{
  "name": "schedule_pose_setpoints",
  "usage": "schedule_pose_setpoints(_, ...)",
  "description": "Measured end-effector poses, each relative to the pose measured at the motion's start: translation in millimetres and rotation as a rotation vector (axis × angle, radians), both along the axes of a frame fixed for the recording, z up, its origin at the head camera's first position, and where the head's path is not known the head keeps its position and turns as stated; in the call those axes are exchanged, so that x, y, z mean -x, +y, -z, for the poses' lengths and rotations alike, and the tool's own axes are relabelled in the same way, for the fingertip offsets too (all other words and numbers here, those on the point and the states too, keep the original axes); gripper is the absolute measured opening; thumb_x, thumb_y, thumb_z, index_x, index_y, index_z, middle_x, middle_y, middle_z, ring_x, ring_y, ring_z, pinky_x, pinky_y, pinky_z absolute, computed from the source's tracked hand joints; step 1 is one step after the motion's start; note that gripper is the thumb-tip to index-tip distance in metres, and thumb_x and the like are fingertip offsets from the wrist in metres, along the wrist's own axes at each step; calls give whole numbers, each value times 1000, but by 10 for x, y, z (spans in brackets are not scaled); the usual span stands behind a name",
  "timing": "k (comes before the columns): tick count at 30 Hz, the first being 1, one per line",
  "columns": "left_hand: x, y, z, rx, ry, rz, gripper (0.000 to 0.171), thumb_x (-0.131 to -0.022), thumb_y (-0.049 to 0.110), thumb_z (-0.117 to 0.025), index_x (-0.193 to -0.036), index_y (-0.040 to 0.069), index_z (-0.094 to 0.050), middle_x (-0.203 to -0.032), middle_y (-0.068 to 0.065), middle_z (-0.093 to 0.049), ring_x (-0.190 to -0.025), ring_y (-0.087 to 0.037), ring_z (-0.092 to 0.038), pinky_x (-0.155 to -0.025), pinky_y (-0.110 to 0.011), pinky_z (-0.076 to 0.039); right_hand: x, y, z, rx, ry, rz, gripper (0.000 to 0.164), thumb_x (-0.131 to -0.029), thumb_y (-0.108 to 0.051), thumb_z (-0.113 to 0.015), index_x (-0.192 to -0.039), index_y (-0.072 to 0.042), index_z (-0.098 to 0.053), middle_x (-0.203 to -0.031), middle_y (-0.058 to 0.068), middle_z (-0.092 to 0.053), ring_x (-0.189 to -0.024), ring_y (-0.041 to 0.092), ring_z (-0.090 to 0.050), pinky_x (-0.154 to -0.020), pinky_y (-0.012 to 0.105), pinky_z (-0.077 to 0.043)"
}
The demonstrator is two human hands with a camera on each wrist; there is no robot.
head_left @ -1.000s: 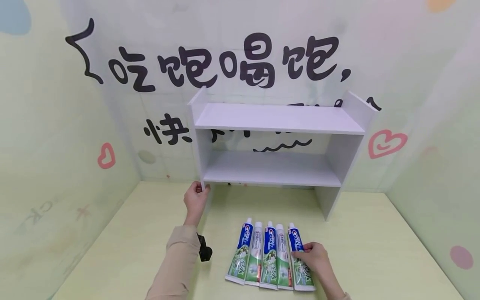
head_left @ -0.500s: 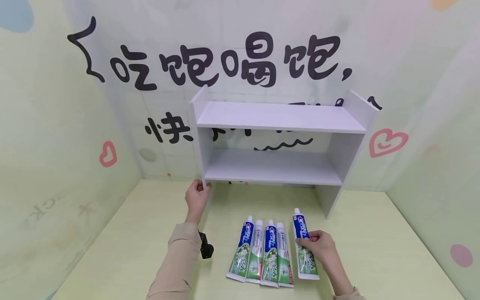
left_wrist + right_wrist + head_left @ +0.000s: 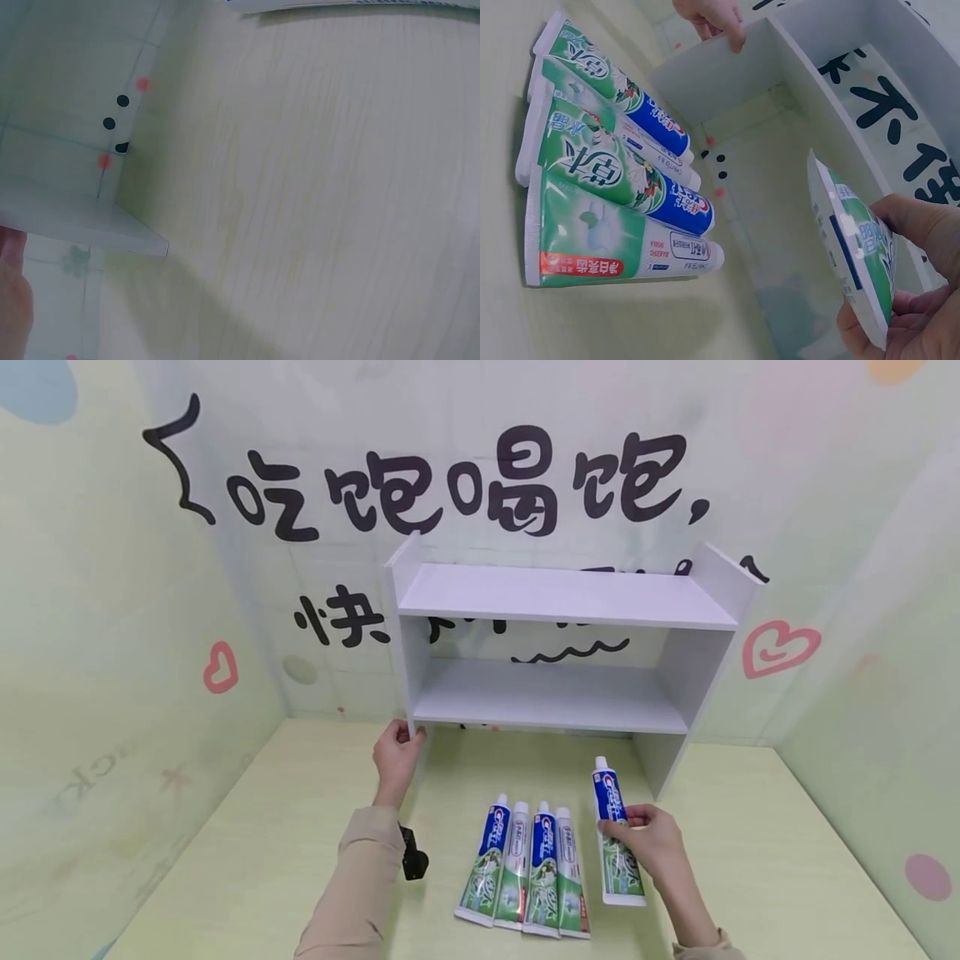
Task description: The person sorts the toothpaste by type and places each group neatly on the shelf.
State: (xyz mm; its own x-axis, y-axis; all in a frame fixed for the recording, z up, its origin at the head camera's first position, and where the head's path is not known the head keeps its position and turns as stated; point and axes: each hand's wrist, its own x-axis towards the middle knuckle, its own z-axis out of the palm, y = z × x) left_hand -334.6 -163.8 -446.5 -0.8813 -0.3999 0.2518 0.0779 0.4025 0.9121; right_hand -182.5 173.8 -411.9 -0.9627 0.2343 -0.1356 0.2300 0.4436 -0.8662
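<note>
My right hand (image 3: 656, 843) pinches a blue and green toothpaste tube (image 3: 621, 872), cap end pointing away, above the table just in front of the shelf's right leg. In the right wrist view the held tube (image 3: 855, 247) shows edge-on between thumb and fingers (image 3: 915, 225). My left hand (image 3: 393, 762) grips the lower left side panel of a white two-tier shelf (image 3: 555, 597). The left wrist view catches only part of that hand (image 3: 13, 300) beside the panel (image 3: 75, 225). Several more toothpaste tubes (image 3: 486, 868), blue-green alternating with white-green, lie side by side in front of the shelf.
The pale wooden table (image 3: 255, 852) runs back to a wall (image 3: 315, 693) with black lettering, and side walls close it in left and right. A small black device (image 3: 412, 856) sits by my left forearm. Beneath the lower shelf board (image 3: 547, 693) is an open bay.
My right hand has lifted the rightmost tube out of the row and moved it right and forward towards the shelf. My left hand stays on the side panel.
</note>
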Motion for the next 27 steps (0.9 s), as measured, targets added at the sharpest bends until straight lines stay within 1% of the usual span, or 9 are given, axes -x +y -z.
schedule_pose_setpoints(5, -12, -23, 7, -3, -10, -2, 18, -79, 18, -62, -88, 3, -59, -89, -16, -67, -81, -25, -62, -68, -28, -46, 4, -34, -156, -7, 29, 0, 55, -72, -21, -74, -110, 12, -52, -89, 16, -58, -69, 15, -55, -58, 25, -50)
schedule_pose_setpoints(10, -32, -32, 5, 3, -8, -11, 18, -80, 18, -62, -88, 2, -59, -88, -16, -66, -80, -24, -61, -66, -26, -45, 50, -58, -288, -23, 58, -15, 57, -72, -22, -74, -112, 13, -52, -93, 20, -58, -70, 15, -56, -57, 25, -49)
schedule_pose_setpoints(14, -41, -35, 7, 1, -16, -7, 18, -80, 18, -62, -88, 2, -59, -88, -16, -66, -80, -24, -61, -66, -26, -45, 99, -54, -343, -39, 69, -22, 57, -73, -22, -73, -113, 13, -51, -94, 20, -58, -70, 15, -56, -57, 25, -49)
schedule_pose_setpoints(19, -23, -34, 3, -2, -7, -8, 17, -79, 18, -62, -87, 3, -59, -88, -16, -67, -80, -24, -61, -66, -27, -46, 179, -39, -418, -50, 88, -25, 60, -74, -23, -72, -114, 14, -49, -95, 22, -58, -71, 16, -57, -59, 25, -50)
schedule_pose_setpoints(23, -11, -26, 1, -1, 6, -8, 16, -79, 17, -63, -86, 3, -59, -86, -16, -67, -77, -23, -61, -65, -27, -46, 244, -21, -482, -50, 96, -14, 60, -75, -24, -71, -115, 14, -49, -99, 24, -59, -73, 17, -58, -61, 25, -50)
schedule_pose_setpoints(27, -15, -17, 9, 0, 2, 5, 15, -79, 16, -63, -86, 3, -59, -85, -15, -66, -76, -21, -60, -63, -25, -45, 302, 2, -519, -45, 91, 2, 59, -75, -23, -70, -117, 13, -49, -98, 21, -58, -73, 15, -56, -62, 23, -50)
